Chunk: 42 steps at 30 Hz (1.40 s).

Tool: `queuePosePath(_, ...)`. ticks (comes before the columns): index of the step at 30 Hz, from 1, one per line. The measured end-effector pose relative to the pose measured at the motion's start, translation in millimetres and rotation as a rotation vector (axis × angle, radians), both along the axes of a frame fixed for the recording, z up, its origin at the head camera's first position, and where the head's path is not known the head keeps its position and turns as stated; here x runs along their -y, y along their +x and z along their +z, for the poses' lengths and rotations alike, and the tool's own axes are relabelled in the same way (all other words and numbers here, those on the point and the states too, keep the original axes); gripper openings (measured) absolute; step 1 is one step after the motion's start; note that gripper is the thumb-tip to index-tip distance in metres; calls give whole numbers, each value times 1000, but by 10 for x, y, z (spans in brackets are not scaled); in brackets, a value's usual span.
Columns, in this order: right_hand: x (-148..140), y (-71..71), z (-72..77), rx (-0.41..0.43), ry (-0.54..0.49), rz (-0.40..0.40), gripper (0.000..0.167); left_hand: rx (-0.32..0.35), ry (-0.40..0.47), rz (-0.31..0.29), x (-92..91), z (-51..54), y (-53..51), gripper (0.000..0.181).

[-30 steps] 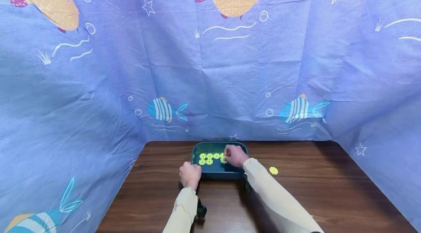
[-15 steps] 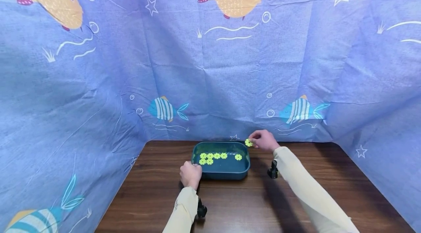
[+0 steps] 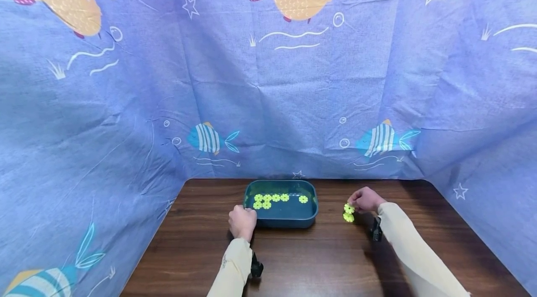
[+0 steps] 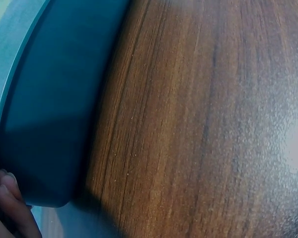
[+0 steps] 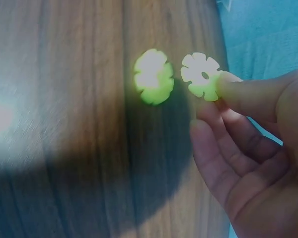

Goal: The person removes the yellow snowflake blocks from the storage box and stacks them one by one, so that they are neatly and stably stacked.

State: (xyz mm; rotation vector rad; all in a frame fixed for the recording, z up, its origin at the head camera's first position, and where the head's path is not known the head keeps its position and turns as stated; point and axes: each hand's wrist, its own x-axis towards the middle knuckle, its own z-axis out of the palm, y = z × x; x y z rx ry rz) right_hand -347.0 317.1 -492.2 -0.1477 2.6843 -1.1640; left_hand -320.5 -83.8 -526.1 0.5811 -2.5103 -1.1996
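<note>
While left hand (image 3: 242, 222) grips tray (image 3: 289, 224) by near-left corner, right hand (image 3: 366, 199) pinches yellow disc (image 5: 194, 71), second disc (image 5: 154, 77) beside, toward far edge of table (image 3: 302, 259)

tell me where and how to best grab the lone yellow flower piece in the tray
Pinch the yellow flower piece by opposite petal edges, probably from straight above: it appears to lie flat, apart from the other pieces, and the open tray has walls all round.

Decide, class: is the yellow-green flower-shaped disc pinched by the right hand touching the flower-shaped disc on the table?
Apart. The right wrist view shows the wooden table through a narrow gap between the held disc and the tabletop disc.
</note>
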Motion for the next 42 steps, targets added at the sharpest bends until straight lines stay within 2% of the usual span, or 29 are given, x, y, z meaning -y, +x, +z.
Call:
queuePosePath(5, -23, 46, -68, 57, -34, -7, 10, -8, -8, 4, 1, 11, -3, 19)
queuePosePath(11, 4, 81, -148, 76, -60, 1, 10, -3, -14, 11, -6, 13, 10, 20)
queuePosePath(17, 12, 64, -211, 37, -6, -21, 12, 4, -8, -1, -10, 11, 6, 22)
queuePosePath(27, 31, 76, -191, 5, 98, -29, 11, 12, -3, -2, -15, 17, 10, 21)
queuePosePath(30, 38, 68, -191, -22, 180, 11, 7, 12, -1, -2, -13, 18, 9, 21)
queuePosePath(37, 126, 91, -174, -194, 368, 205, 31, 5, -5, -3, -4, 17, 13, 21)
queuePosePath(42, 178, 143, -173, -271, 437, 283, 26, 8, 2, -7, 1, 3, 14, 21)
